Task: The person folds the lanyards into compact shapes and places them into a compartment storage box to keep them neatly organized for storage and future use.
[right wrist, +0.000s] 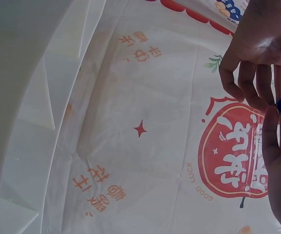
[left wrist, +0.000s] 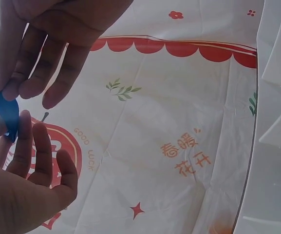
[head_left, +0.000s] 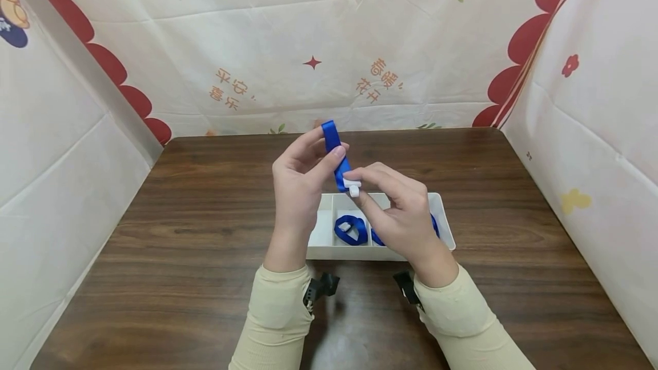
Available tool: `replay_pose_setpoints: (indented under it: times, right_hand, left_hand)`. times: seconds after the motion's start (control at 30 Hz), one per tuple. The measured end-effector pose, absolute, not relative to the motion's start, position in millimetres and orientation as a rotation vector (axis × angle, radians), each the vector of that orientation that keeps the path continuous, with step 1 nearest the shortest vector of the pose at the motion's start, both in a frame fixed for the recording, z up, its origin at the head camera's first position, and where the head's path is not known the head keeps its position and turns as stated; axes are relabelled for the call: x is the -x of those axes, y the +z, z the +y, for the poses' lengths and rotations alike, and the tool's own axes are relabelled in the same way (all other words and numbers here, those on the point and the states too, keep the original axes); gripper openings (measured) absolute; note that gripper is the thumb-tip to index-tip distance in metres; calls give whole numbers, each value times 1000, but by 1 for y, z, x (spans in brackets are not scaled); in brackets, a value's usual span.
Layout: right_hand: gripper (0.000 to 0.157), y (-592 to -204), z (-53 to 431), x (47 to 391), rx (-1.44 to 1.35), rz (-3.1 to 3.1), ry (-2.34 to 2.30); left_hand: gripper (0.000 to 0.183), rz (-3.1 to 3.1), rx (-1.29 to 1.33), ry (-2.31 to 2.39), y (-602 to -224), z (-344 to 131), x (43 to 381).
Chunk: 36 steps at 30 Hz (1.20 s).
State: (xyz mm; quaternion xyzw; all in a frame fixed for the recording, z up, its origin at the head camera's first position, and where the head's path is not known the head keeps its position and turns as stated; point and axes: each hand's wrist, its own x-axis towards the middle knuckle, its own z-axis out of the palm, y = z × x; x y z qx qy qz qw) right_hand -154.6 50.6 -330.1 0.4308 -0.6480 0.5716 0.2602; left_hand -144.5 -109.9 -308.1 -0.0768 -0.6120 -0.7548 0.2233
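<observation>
Above the tray, my left hand (head_left: 300, 179) holds a flat blue lanyard (head_left: 331, 137) between thumb and fingers, and the folded band stands up past the fingertips. At its lower end my right hand (head_left: 398, 204) pinches a white plastic clip (head_left: 352, 185) between thumb and index finger. Part of the blue band (left wrist: 6, 107) shows between both hands in the left wrist view. A white divided tray (head_left: 354, 253) sits below; one compartment holds a coiled blue lanyard (head_left: 363, 230). More blue band (head_left: 377, 237) lies farther right, mostly hidden by my right hand.
The tray stands on a dark wooden table (head_left: 205, 216). Its left compartment shows a bare white floor. Printed white cloth (head_left: 288, 33) rises behind the table, and white cloth walls flank it left and right.
</observation>
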Motion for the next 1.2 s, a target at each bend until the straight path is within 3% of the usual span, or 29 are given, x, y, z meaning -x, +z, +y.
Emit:
replay_pose_setpoints:
  times: [1.2]
  right_hand:
    - [39, -331, 54, 151, -1194, -1813, 1503]
  left_hand:
    - [34, -1707, 209, -2086, -312, -111, 145]
